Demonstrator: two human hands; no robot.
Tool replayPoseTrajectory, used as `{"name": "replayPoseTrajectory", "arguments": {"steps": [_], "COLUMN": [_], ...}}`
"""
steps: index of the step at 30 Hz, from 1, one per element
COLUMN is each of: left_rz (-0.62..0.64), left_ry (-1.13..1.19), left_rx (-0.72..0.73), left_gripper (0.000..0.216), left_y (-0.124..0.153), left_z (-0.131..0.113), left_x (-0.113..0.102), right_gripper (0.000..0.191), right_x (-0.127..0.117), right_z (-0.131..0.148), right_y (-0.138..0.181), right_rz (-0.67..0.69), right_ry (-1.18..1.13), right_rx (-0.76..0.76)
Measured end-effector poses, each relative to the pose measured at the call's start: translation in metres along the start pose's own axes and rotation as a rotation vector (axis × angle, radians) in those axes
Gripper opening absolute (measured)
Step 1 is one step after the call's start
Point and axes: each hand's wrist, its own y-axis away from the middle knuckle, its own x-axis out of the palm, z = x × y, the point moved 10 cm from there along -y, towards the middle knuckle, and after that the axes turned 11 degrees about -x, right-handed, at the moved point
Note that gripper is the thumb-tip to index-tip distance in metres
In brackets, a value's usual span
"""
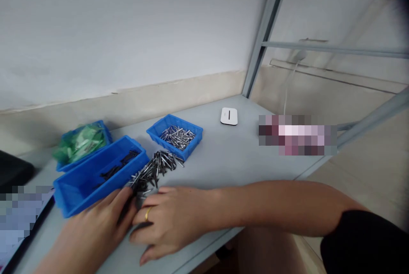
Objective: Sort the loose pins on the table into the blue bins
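A crumpled green plastic bag (84, 142) is lying in a back tray (60, 165). A long, smooth blue bin (72, 188) is holding dark pins (115, 171). The left hand (96, 223) is curving beside the slender, shiny metal pile (156, 166); the right hand (171, 218) is bending at its near end, and whether either is gripping cannot be told. A small blue bin (191, 149) is holding silver pins (179, 137). Rightward, flat grey tabletop (220, 165) is stretching past a rounded white box (229, 116) to a straight edge, leaving moving room.
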Motion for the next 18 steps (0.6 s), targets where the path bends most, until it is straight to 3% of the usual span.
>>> {"name": "replayPoseTrajectory", "arguments": {"steps": [5,13,18], "left_rz": [0.045,0.141,0.217], "left_ry": [0.178,0.408,0.509], "left_rx": [-0.063,-0.019,-0.019], "left_gripper": [0.03,0.029,0.028], "left_y": [-0.005,-0.003,-0.001], "left_z": [0.007,-0.005,-0.006], "left_x": [-0.003,0.003,0.01], "right_gripper": [0.047,0.037,0.031], "right_x": [0.0,-0.007,-0.025], "right_z": [-0.014,-0.033,-0.047], "right_y": [0.006,0.016,0.024], "right_rz": [0.025,0.084,-0.012], "right_ry": [-0.008,-0.033,0.043], "right_rx": [0.07,0.156,0.244]}}
